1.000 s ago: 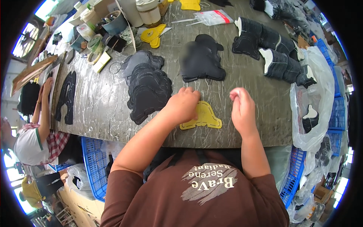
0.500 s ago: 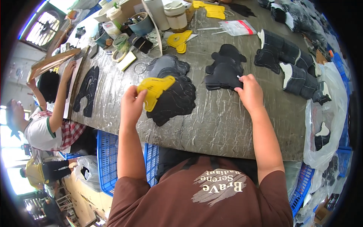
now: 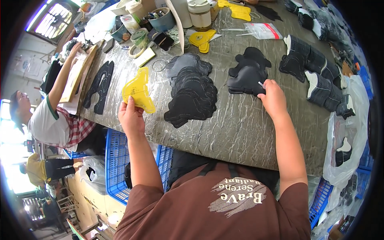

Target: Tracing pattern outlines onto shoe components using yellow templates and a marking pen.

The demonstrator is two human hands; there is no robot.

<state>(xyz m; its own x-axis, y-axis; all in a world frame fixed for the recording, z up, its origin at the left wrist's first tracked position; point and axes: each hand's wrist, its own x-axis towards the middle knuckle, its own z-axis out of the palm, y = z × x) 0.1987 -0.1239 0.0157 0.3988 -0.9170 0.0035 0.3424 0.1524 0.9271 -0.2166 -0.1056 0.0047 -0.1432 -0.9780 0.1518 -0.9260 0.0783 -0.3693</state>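
My left hand (image 3: 132,119) pinches the lower edge of a flat yellow template (image 3: 137,90) with stitched-looking slots, held up left of a fanned-out pile of black cut pieces (image 3: 191,96). In my right hand (image 3: 274,97), thumb and fingers close round a slim white pen-like stick (image 3: 261,84), whose body is mostly hidden. That hand is at the right edge of a second stack of black cut pieces (image 3: 249,76); whether it touches them I cannot tell.
Bundled dark pieces with white edges (image 3: 320,84) lie at the right beside a plastic bag (image 3: 352,132). Pots (image 3: 162,21) and a yellow template (image 3: 202,39) stand or lie at the back. Left, a co-worker's arm (image 3: 66,76) reaches over a wooden frame (image 3: 82,72).
My left hand has moved left with the yellow template, off the fanned black pile, and the template has turned more upright. My right hand stays by its stack. The co-worker's wooden frame has been lowered.
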